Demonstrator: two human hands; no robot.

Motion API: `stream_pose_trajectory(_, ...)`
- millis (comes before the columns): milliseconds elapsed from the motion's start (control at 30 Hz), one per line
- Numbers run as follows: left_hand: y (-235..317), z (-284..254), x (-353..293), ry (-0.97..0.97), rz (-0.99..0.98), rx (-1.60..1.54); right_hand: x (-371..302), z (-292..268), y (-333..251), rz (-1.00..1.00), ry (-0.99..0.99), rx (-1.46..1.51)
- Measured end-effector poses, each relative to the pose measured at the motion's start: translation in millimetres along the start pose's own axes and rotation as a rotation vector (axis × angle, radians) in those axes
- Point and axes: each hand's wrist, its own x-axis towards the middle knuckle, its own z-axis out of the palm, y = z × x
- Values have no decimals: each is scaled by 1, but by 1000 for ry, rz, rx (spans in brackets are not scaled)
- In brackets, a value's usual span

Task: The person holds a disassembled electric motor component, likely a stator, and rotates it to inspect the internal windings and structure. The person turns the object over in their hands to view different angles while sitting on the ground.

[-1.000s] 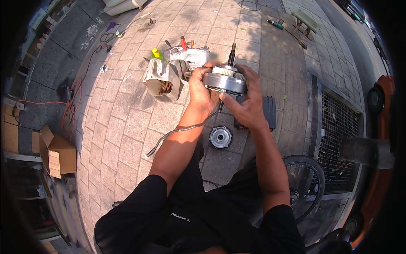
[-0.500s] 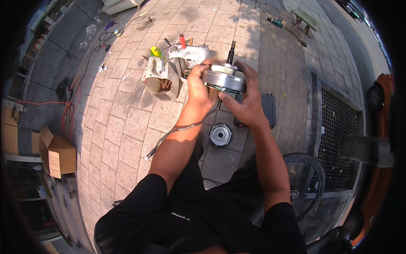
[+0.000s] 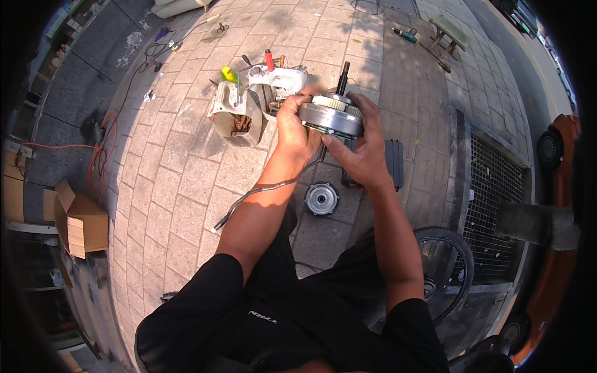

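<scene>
Between both hands I hold a hub motor core [image 3: 331, 120], a silver metal ring with white gears on top. A dark axle [image 3: 343, 78] rises from it, and a green edge shows along its underside. My left hand [image 3: 292, 127] is wrapped round its left side. My right hand [image 3: 364, 146] grips the right side, thumb at the lower edge. A dark cable [image 3: 261, 188] runs from underneath, across my left forearm, to a light-coloured end. Below the hands, a round silver motor cover [image 3: 321, 199] lies on the paving.
Tool containers [image 3: 245, 133] with a red-handled tool stand beyond my left hand. A black case [image 3: 393, 165] lies right of my right forearm, near a bicycle wheel [image 3: 467, 273]. An open cardboard box [image 3: 87, 233] sits far left. Further off are a drill [image 3: 405, 35] and a stool [image 3: 449, 32].
Both hands keep the same hold on the motor core, which has barely shifted. The whole view has moved slightly.
</scene>
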Motion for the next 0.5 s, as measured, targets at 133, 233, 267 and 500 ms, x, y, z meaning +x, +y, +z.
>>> stream_pose_trajectory(133, 1, 3, -3, 31, -4, 9, 0, 0, -3, 34, 14, -37)
stream_pose_trajectory(233, 3, -7, 2, 42, -49, 37, 5, 4, -10, 260, 58, 120)
stream_pose_trajectory(267, 2, -7, 2, 40, -80, 45, 5, 4, -12, 366, 81, 201)
stream_pose_trajectory(500, 0, -1, 0, 33, -183, 99, 3, -5, 24, 564, 179, 540)
